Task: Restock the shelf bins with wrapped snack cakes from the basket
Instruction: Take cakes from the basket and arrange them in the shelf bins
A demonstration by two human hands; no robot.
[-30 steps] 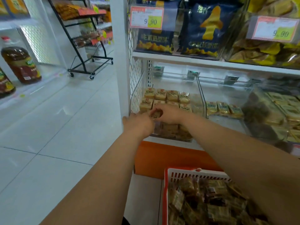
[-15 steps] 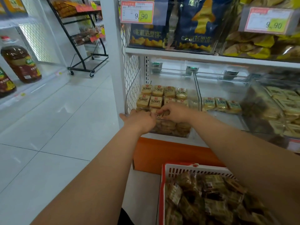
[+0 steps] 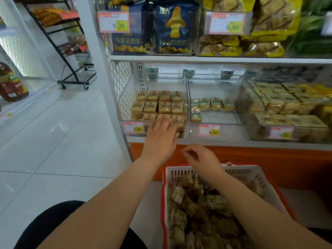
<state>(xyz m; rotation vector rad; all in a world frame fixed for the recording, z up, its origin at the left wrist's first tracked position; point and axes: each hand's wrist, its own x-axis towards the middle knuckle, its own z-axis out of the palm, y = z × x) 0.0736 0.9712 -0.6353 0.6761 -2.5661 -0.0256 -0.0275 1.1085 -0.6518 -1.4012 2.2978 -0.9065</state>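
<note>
- The right hand [image 3: 201, 157] has pulled back from the left bin [image 3: 186, 112] and now hangs over the basket [image 3: 251, 174], fingers loosely curled, holding nothing.
- The left hand [image 3: 159, 139] stays at the bin's front edge, fingers straight, touching the front-row snack cakes [image 3: 158, 105].
- That placement looks finished; more cakes wait in the basket.

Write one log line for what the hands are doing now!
left hand: open, at front of clear plastic left bin | right hand: loosely curled, empty, above white-and-red basket | brown wrapped snack cakes: in basket
</note>
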